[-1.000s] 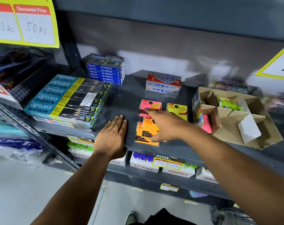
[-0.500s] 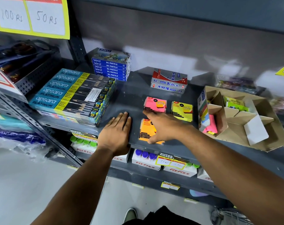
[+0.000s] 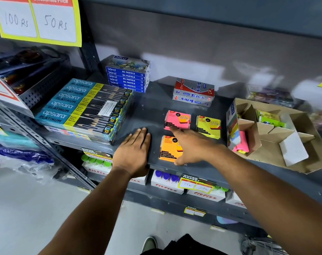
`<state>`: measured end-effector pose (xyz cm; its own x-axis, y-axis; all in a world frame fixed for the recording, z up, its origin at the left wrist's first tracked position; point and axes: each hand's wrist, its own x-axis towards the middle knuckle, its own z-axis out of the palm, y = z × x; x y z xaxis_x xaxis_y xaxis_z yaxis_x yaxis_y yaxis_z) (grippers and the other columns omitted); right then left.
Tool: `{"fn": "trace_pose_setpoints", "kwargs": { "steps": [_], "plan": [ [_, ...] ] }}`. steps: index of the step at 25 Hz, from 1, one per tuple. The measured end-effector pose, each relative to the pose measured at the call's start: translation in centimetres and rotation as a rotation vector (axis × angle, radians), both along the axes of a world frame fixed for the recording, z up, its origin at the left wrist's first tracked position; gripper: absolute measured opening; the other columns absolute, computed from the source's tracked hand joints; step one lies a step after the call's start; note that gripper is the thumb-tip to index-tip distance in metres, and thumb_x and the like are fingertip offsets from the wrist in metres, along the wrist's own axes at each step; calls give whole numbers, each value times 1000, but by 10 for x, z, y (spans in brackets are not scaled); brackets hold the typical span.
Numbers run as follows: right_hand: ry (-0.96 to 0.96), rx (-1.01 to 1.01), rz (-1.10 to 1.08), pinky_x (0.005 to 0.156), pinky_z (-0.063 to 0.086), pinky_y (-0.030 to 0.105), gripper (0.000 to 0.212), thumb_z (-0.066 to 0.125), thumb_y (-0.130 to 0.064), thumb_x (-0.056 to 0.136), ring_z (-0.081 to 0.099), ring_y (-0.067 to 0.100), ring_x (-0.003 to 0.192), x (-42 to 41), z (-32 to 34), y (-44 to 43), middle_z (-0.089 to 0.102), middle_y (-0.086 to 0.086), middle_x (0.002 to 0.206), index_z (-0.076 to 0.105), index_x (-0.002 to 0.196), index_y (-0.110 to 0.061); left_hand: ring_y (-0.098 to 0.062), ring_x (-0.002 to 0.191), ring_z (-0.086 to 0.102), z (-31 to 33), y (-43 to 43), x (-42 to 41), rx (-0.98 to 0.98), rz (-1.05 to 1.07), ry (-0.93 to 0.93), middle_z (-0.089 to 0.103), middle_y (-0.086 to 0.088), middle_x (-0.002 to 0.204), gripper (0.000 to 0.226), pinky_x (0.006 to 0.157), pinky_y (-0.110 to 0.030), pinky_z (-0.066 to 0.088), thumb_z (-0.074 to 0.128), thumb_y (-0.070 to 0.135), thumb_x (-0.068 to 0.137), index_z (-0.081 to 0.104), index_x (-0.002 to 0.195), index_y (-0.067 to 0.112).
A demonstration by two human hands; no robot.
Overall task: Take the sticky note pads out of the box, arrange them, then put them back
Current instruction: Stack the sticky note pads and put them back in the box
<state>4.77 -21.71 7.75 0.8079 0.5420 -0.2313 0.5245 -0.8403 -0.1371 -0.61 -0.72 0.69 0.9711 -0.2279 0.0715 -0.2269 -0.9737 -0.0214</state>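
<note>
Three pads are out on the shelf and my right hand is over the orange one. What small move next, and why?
Probably nudge the orange pad to line up under the pink pad. The right hand already lies on it, open, index tip touching the pink pad's near edge. The orange pad looks slightly offset from the pink and yellow pad row. The left hand rests flat on the shelf.

Sticky note pads out on shelf (image 3: 152,109): three. One pink pad (image 3: 177,119), one yellow pad (image 3: 208,126), one orange pad (image 3: 168,149).

Cardboard box (image 3: 292,162): one, with dividers. Inside: one pink pad in box (image 3: 241,142) on edge, at least one green pad in box (image 3: 269,119); more cannot be told.

Oil pastel boxes (image 3: 128,78): one stack, six visible.

Softek boxes (image 3: 193,92): three.

Pencil packs (image 3: 79,105): six in top layer, more layers beneath.

Hands: two, left hand (image 3: 133,153), right hand (image 3: 191,148).

Price signs (image 3: 40,19): two prices, one yellow board.
</note>
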Motion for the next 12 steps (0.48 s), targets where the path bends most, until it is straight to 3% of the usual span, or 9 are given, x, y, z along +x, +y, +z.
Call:
{"fn": "trace_pose_setpoints", "kwargs": {
  "steps": [6,9,12],
  "plan": [
    [-25,30,5,60,52,35,100,79,-42,49,57,19,75,17,16,0,61,0,93,31,134,-22,-30,143,17,3,2,-1,-19,-17,16,19,-18,156,97,116,-41,14,61,42,67,19,146,5],
    [-94,81,-47,66,50,34,102,78,-45,48,55,21,83,49,31,-2,59,0,103,31,136,-21,-37,138,29,4,3,-2,-80,-42,-8,31,-23,150,91,113,-47,24,64,35,65,32,142,1],
    [-40,97,-105,75,52,36,109,83,-38,53,55,24,93,76,34,0,57,5,116,24,143,-18,-39,135,35,4,3,-3,-102,-47,-21,36,-24,147,86,110,-50,29,66,32,64,37,139,-1]
  ]
}}
